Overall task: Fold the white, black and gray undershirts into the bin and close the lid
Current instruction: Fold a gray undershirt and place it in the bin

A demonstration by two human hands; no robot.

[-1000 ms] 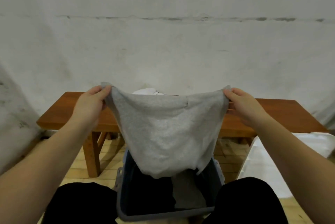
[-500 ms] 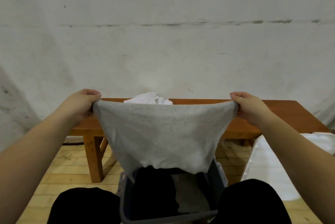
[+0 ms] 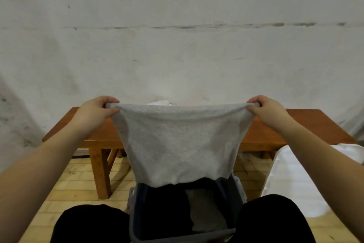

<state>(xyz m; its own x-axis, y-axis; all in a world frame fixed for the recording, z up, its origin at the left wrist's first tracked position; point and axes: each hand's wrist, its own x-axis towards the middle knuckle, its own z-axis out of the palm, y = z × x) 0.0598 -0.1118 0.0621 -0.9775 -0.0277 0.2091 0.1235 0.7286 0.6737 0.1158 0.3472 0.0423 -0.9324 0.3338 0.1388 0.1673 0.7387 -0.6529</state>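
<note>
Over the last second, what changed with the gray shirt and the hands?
Both hands, left and right, spread apart, pulling the gray cotton undershirt taut. Its hem lifted above the gray plastic bin. Each grip stayed on its corner; the bin stayed open.

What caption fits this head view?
Both hands, left hand and right hand, hold a gray undershirt above the open bin.

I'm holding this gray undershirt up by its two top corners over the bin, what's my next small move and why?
Probably bring the left hand and right hand together to fold the gray undershirt in half. It hangs spread wide, wider than the open bin below, where dark clothing already lies.
</note>
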